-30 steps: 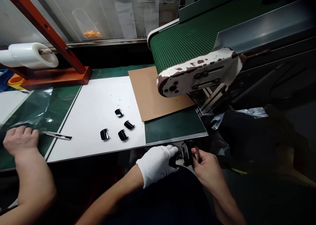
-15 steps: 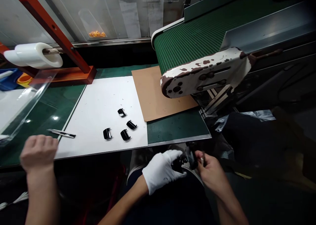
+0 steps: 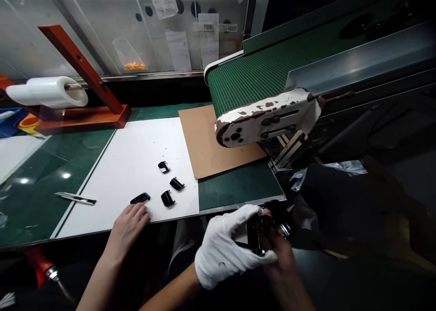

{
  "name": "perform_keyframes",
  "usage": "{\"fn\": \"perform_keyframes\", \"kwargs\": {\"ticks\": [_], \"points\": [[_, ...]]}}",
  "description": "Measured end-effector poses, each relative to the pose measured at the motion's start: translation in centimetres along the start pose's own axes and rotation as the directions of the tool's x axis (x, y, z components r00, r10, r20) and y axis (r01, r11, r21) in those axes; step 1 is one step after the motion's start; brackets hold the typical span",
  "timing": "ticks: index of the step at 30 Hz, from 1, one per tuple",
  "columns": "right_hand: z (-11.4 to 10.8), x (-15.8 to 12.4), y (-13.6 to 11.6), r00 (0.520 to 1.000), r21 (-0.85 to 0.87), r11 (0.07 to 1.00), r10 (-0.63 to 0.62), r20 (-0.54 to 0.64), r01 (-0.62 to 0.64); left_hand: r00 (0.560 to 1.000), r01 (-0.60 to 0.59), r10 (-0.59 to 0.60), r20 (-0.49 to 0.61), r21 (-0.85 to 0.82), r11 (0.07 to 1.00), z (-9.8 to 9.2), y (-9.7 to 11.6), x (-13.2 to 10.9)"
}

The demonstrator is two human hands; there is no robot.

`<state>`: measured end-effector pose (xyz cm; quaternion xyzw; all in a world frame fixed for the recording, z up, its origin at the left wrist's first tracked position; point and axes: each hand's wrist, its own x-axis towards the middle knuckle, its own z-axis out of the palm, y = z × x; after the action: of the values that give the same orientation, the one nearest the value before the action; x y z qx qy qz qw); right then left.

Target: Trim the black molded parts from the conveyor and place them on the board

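My left hand (image 3: 221,247), in a white glove, grips a black plastic part (image 3: 254,234) above my lap, thumb over its top and fingers beneath. Close against it on the right is my right hand (image 3: 281,252), bare, in shadow and partly hidden. Its fingers are closed around something dark and shiny that is too blurred to name. On the white sheet (image 3: 136,152) lie several small black plastic pieces (image 3: 168,198) with little prongs. A co-worker's bare hand (image 3: 131,220) touches another black piece (image 3: 140,198) at the sheet's front edge.
A green conveyor belt (image 3: 252,81) slopes down over a brown cardboard sheet (image 3: 218,158). A utility knife (image 3: 76,198) lies at left. Behind it, a red stand (image 3: 85,74) carries a plastic film roll (image 3: 56,92). Dark bags (image 3: 334,193) sit at the right.
The co-worker's hand has come from the left onto a black piece, which now lies turned near the edge. My hands have drawn together at the black part. The view has shifted slightly.
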<state>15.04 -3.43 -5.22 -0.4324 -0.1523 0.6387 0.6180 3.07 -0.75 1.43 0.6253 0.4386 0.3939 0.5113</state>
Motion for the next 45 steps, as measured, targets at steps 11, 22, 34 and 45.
{"fn": "perform_keyframes", "kwargs": {"ticks": [11,22,34,45], "points": [[-1.2,1.4,-6.2,0.954,-0.093,0.951,-0.298,-0.036,0.294,0.981,-0.182,0.157,0.111,0.270,0.945,-2.1,-3.3,0.2],[0.4,1.1,-4.3,0.959,-0.140,0.952,-0.260,0.108,0.274,0.940,0.093,-0.192,0.282,0.329,0.940,-1.6,-4.3,-0.7],[0.6,0.7,-4.0,0.960,-0.084,0.960,-0.257,0.114,0.267,0.942,0.093,-0.189,0.276,0.328,0.940,-1.7,-4.7,-0.9],[0.3,0.9,-3.5,0.978,-0.043,0.979,-0.196,0.075,0.199,0.951,0.064,-0.150,0.272,0.303,0.951,-1.5,-4.6,-0.8]]}}
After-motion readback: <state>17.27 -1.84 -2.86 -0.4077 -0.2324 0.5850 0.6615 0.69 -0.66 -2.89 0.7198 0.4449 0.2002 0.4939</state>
